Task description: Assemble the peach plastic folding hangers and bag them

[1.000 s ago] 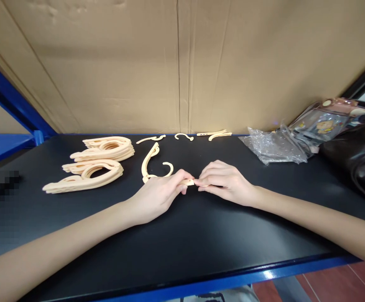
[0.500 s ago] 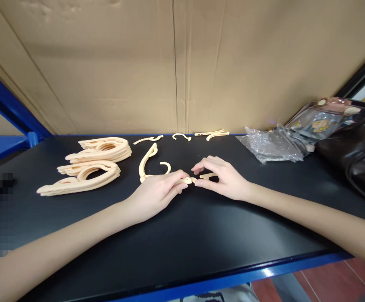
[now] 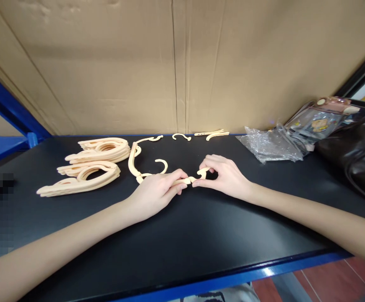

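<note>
A cream plastic hanger frame point(image 3: 132, 161) with a curved hook point(image 3: 163, 163) lies partly under my left hand point(image 3: 157, 191), whose fingers close round one of its bars. My right hand point(image 3: 223, 176) pinches a small curved cream piece point(image 3: 204, 173) between thumb and fingers. This piece meets the end of the bar just right of my left fingertips. How the two are joined is too small to tell.
Two stacks of cream hangers, a rear one point(image 3: 119, 156) and a front one point(image 3: 102, 181), lie left. Loose parts point(image 3: 182, 136) line the cardboard wall point(image 3: 107, 75). Clear plastic bags point(image 3: 272, 144) and a dark bag point(image 3: 355, 147) are at right.
The hanger frame and its hook have shifted left and tilted. My right fingers have closed on the small curved piece, which now stands turned up at the bar's end.
</note>
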Demonstrator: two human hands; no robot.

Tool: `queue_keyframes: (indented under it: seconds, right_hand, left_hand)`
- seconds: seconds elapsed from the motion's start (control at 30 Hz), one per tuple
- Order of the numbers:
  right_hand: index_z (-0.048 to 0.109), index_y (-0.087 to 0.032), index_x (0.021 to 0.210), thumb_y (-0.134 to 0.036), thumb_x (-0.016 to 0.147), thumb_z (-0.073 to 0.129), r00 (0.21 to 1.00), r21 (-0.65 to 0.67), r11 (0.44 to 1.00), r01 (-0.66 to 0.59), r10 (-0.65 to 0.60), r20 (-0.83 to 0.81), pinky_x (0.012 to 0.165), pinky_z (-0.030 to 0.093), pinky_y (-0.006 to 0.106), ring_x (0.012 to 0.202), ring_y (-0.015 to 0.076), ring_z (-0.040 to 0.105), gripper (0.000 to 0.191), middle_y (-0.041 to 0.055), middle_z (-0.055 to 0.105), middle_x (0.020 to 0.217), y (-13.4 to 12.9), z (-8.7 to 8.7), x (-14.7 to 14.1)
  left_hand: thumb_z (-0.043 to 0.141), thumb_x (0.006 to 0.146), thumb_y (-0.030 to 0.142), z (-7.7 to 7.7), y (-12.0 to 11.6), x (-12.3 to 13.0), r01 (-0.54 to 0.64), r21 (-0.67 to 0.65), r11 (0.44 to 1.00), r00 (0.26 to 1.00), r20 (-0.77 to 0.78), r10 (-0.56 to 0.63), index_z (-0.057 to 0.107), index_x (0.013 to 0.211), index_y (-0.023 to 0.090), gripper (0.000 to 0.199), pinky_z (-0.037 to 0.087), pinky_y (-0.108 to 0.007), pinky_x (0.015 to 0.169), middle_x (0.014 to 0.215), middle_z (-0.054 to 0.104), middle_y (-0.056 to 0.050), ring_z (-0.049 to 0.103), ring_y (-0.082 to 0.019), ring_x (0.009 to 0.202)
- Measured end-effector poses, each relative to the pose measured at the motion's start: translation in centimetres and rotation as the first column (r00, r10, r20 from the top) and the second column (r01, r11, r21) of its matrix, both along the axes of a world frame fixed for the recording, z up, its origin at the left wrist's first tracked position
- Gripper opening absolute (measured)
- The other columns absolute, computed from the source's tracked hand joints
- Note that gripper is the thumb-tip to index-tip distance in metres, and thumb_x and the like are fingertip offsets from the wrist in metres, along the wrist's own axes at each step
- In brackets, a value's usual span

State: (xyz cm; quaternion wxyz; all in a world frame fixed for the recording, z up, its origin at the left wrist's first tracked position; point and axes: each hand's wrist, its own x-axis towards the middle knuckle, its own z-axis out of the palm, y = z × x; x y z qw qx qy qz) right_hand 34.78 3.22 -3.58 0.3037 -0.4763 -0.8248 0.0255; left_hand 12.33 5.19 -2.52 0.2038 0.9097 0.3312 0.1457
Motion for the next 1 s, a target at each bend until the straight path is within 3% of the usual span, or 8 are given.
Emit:
queue_keyframes:
  seconds: [0.43,0.67,0.8,0.9,1.0]
  right_hand:
    - [0.060,-0.019,0.085,-0.052,0.086,0.057,0.997,0.052,0.997,-0.051,0.047,0.067,0.070,0.034,0.028,0.073,0.0125,0.054,0.033,-0.0013,0.061,0.078,0.00,-0.17,0.05]
    - [0.059,-0.018,0.085,-0.052,0.085,0.057,0.994,0.065,0.995,-0.081,0.077,0.072,0.076,0.034,0.029,0.076,0.0142,0.054,0.034,0.0002,0.062,0.082,-0.02,-0.09,0.07]
    - [0.059,-0.018,0.090,-0.045,0.091,0.051,0.988,0.067,0.993,-0.097,0.088,0.129,0.087,0.034,0.033,0.084,0.0161,0.055,0.028,0.0018,0.063,0.087,-0.15,-0.03,-0.07]
    - [0.060,-0.018,0.098,-0.038,0.095,0.045,0.981,0.110,0.987,-0.113,0.093,0.170,0.097,0.032,0.037,0.092,0.0180,0.055,0.025,0.0042,0.064,0.094,-0.29,-0.04,-0.17]
    - [0.062,-0.019,0.102,-0.033,0.096,0.046,0.981,0.172,0.981,-0.086,0.053,0.189,0.101,0.030,0.039,0.104,0.0202,0.052,0.023,0.0074,0.060,0.112,-0.34,-0.11,-0.14]
  left_hand:
    - [0.036,0.096,0.043,-0.02,0.06,-0.05,-0.003,-0.014,1.000,1.000,0.020,0.004,0.056,0.102,0.023,0.029,0.041,-0.023,0.060,0.076,0.065,0.003,0.061,-0.014,0.066]
    - [0.041,0.096,0.041,-0.47,0.01,-0.27,-0.024,-0.048,0.999,0.995,0.092,0.029,0.052,0.097,0.024,0.020,0.042,-0.022,0.064,0.086,0.065,0.004,0.062,-0.014,0.074]
    - [0.046,0.093,0.036,-0.58,-0.18,-0.23,-0.047,0.074,0.996,0.997,0.057,0.042,0.053,0.097,0.024,0.014,0.040,-0.023,0.058,0.083,0.063,0.004,0.058,-0.013,0.065]
    - [0.045,0.092,0.025,-0.48,-0.19,-0.29,0.018,0.200,0.980,0.999,0.037,-0.026,0.054,0.106,0.023,0.016,0.043,-0.024,0.065,0.098,0.063,0.001,0.060,-0.014,0.079]
    - [0.042,0.094,0.019,-0.46,-0.08,-0.40,0.105,0.227,0.968,0.992,0.046,-0.118,0.053,0.115,0.023,0.024,0.045,-0.026,0.077,0.107,0.060,-0.002,0.058,-0.015,0.093]
